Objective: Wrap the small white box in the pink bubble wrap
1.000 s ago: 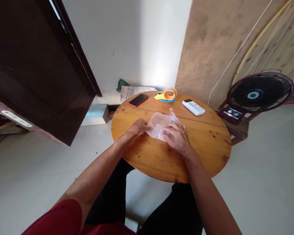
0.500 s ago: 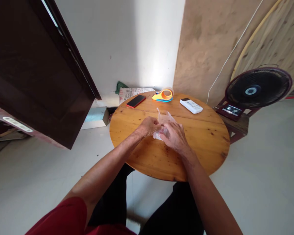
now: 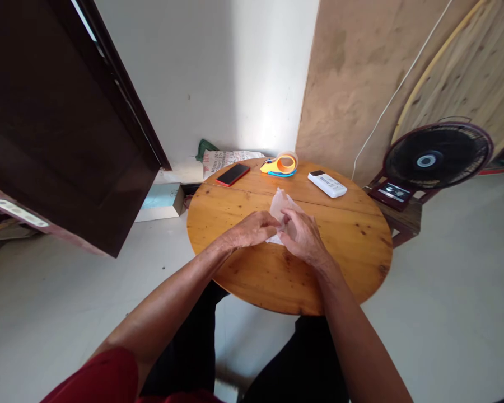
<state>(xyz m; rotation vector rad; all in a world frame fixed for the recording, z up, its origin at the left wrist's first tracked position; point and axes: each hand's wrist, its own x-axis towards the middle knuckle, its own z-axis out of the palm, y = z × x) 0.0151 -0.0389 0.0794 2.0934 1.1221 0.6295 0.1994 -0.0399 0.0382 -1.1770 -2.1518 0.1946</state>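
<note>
A thin, whitish, see-through plastic bag (image 3: 279, 202) lies crumpled near the middle of the round wooden table (image 3: 344, 263). My left hand (image 3: 255, 228) comes in from the left, its fingers drawn together at the bag's left side. From the right, my right hand (image 3: 304, 236) curls over the bag with thumb and fingers on it. Both sets of fingertips nearly meet over the plastic. They cover part of the bag, so whether anything is inside it I cannot tell.
Along the table's far side lie a phone with a red edge (image 3: 233, 174), a yellow tape dispenser (image 3: 273, 166) and a white device with a dark end (image 3: 327, 184). A black fan (image 3: 439, 157) stands at the right. A dark door (image 3: 67, 123) is on the left.
My left hand has shifted slightly left and down, its fingers straighter. The bag's upper part looks more upright and gathered. My right hand stays over the bag.
</note>
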